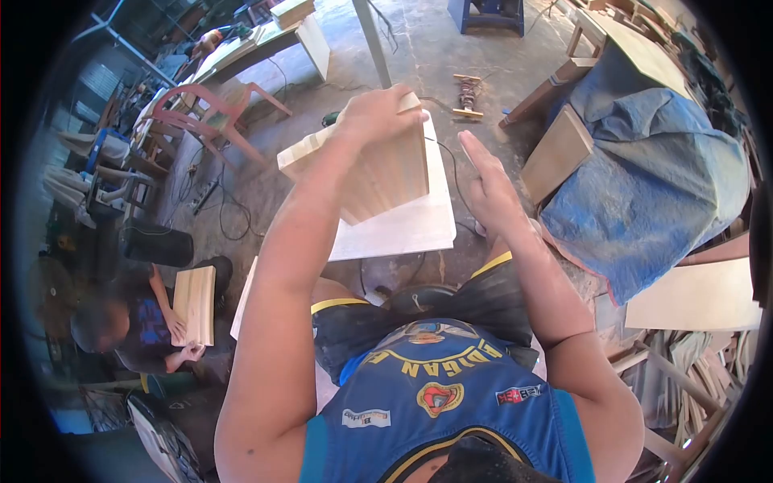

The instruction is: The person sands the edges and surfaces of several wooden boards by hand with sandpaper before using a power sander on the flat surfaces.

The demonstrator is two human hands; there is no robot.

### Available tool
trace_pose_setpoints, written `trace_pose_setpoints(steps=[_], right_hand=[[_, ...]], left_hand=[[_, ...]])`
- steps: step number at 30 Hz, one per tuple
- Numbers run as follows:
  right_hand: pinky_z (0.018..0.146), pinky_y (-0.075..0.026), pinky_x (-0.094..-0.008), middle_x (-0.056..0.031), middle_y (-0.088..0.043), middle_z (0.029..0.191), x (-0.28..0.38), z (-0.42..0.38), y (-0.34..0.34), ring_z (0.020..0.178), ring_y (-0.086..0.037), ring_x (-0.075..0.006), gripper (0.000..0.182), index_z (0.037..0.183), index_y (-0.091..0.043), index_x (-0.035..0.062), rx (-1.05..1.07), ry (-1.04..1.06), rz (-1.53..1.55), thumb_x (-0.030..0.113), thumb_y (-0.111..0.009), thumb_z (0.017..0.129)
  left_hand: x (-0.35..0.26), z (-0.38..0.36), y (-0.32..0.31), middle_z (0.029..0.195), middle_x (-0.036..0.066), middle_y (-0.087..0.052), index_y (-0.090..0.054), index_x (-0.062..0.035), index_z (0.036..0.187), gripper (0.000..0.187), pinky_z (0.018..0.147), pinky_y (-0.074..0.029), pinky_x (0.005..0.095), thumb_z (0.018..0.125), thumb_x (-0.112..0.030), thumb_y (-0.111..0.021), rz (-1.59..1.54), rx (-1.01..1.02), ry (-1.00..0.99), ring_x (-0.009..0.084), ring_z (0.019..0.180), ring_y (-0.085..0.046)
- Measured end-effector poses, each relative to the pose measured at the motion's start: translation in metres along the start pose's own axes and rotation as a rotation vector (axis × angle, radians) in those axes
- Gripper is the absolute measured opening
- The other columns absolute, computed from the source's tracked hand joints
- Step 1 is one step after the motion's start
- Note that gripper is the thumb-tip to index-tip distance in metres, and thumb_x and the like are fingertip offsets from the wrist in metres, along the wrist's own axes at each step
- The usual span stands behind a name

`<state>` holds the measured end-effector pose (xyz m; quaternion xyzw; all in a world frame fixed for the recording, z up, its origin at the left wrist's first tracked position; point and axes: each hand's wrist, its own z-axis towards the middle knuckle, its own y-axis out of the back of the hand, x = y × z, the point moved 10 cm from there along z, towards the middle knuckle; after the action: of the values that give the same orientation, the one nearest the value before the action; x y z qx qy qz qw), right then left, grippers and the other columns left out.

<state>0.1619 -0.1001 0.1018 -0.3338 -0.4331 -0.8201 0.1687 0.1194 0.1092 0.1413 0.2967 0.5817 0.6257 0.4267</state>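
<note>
Grey concrete floor (419,48) of a messy wood shop lies below. Seen from the head, the left hand (377,114) grips the top edge of a pale ribbed wooden block (386,173), holding it up over a flat pale wooden board (411,229). The right hand (487,181) is flat and loose just beside it, holding nothing. Another person (129,330) sits nearby holding a similar pale wooden piece (196,304).

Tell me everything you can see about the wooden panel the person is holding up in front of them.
The wooden panel is pale, unfinished wood with fine lengthwise grooves or slat lines across its face. It looks flat and roughly rectangular, held tilted in the air above a plain light board. The left hand grips its upper edge, fingers wrapped over the top. The right hand is open beside it, apparently not touching. A concrete floor lies beyond.
</note>
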Motion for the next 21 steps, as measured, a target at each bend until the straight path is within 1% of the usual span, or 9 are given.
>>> trace_pose_setpoints(steps=[2,3,5,9,11,15,18,20,21], right_hand=[[0.120,-0.030,-0.0394,-0.0186,-0.042,0.156,-0.018,-0.008,0.000,0.146,-0.038,-0.0338,0.070,0.151,-0.043,0.0090,-0.019,-0.110,0.113,-0.008,-0.042,0.083],[0.120,-0.030,-0.0394,-0.0186,-0.042,0.156,-0.019,-0.011,-0.002,0.146,-0.038,-0.0338,0.070,0.151,-0.043,0.0090,-0.024,-0.117,0.117,-0.008,-0.042,0.083],[0.121,-0.028,-0.0393,-0.0182,-0.042,0.156,-0.014,-0.015,-0.007,0.148,-0.036,-0.0320,0.070,0.151,-0.042,0.0080,-0.019,-0.072,0.190,-0.008,-0.042,0.083],[0.121,-0.027,-0.0385,-0.0180,-0.041,0.157,-0.012,-0.014,-0.016,0.149,-0.035,-0.0313,0.071,0.152,-0.042,0.0073,-0.001,-0.035,0.220,-0.008,-0.042,0.082],[0.121,-0.028,-0.0413,-0.0244,-0.039,0.155,-0.010,-0.013,-0.017,0.146,-0.036,-0.0362,0.070,0.151,-0.040,0.0024,0.000,-0.002,0.213,-0.008,-0.040,0.082],[0.121,-0.028,-0.0413,-0.0242,-0.040,0.155,-0.016,-0.014,-0.022,0.146,-0.036,-0.0362,0.070,0.151,-0.040,0.0021,0.004,-0.017,0.269,-0.008,-0.040,0.081],[0.121,-0.028,-0.0411,-0.0240,-0.040,0.155,-0.018,-0.017,-0.027,0.146,-0.037,-0.0359,0.071,0.151,-0.039,0.0023,0.015,-0.040,0.292,-0.008,-0.040,0.081],[0.122,-0.027,-0.0406,-0.0239,-0.040,0.155,-0.020,-0.017,-0.031,0.145,-0.038,-0.0357,0.072,0.152,-0.038,0.0027,0.036,-0.111,0.373,-0.008,-0.040,0.082],[0.122,-0.027,-0.0406,-0.0239,-0.040,0.155,-0.016,-0.016,-0.030,0.145,-0.038,-0.0357,0.072,0.152,-0.038,0.0027,0.043,-0.101,0.375,-0.008,-0.040,0.082]], left_hand=[[0.011,0.013,-0.010,0.118,0.018,-0.071,-0.071,-0.0119,0.121,0.062,0.098,-0.049,0.0456,0.085,-0.062,-0.061,-0.353,0.095,0.060,0.0366,0.112,-0.066],[0.011,0.021,-0.011,0.118,0.018,-0.071,-0.071,-0.0119,0.121,0.062,0.098,-0.049,0.0456,0.085,-0.062,-0.061,-0.349,0.103,0.056,0.0366,0.112,-0.066],[0.022,0.031,-0.028,0.124,0.018,-0.069,-0.073,-0.0107,0.117,0.058,0.101,-0.047,0.0453,0.090,-0.058,-0.053,-0.314,0.239,0.201,0.0379,0.115,-0.064],[0.039,0.049,-0.036,0.124,0.019,-0.068,-0.075,-0.0103,0.114,0.053,0.103,-0.046,0.0449,0.092,-0.053,-0.052,-0.375,0.156,0.242,0.0386,0.117,-0.063],[0.039,0.055,-0.036,0.123,0.022,-0.068,-0.074,-0.0084,0.115,0.053,0.105,-0.045,0.0452,0.092,-0.051,-0.052,-0.336,0.153,0.186,0.0400,0.117,-0.062],[0.042,0.050,-0.034,0.122,0.024,-0.068,-0.074,-0.0059,0.114,0.055,0.103,-0.046,0.0448,0.092,-0.052,-0.054,-0.345,0.138,0.265,0.0410,0.117,-0.062],[0.021,0.037,-0.029,0.120,0.026,-0.068,-0.073,-0.0038,0.113,0.055,0.101,-0.047,0.0445,0.096,-0.050,-0.051,-0.297,0.259,0.188,0.0413,0.116,-0.063],[0.027,0.042,-0.026,0.105,0.025,-0.073,-0.073,0.0037,0.103,0.058,0.090,-0.050,0.0420,0.098,-0.051,-0.053,-0.391,0.136,0.153,0.0334,0.103,-0.069],[0.028,0.039,-0.020,0.105,0.025,-0.073,-0.073,0.0037,0.103,0.058,0.090,-0.050,0.0420,0.098,-0.051,-0.053,-0.390,0.128,0.161,0.0334,0.103,-0.069]])
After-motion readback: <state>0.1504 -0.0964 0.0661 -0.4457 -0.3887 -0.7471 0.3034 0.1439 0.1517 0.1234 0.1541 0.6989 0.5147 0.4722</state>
